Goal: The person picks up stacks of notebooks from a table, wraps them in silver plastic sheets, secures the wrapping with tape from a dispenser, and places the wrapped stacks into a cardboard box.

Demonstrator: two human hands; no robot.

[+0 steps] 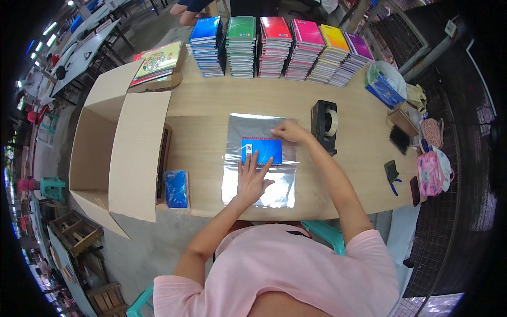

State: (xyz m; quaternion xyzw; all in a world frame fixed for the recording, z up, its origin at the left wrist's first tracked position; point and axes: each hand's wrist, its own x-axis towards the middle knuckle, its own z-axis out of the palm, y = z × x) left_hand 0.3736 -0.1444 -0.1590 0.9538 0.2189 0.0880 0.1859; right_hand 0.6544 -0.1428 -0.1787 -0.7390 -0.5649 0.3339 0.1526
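Nearest: a blue packet in clear film [177, 190], apparently finished. Left hand [254, 181], fingers spread, gripping nothing, rests on a blue spiral-bound notebook [264, 147] lying on transparent plastic sheeting [282, 193], not yet folded over; right hand [288, 131], fingers curled, grip indeterminable. Beyond: six multicoloured notebook stacks [274, 47], seemingly unwrapped.

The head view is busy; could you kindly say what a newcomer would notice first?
Probably the six coloured notebook stacks lined up along the far side of the table. Then comes the blue notebook under the left hand on a shiny sheet, and the cardboard box at left.
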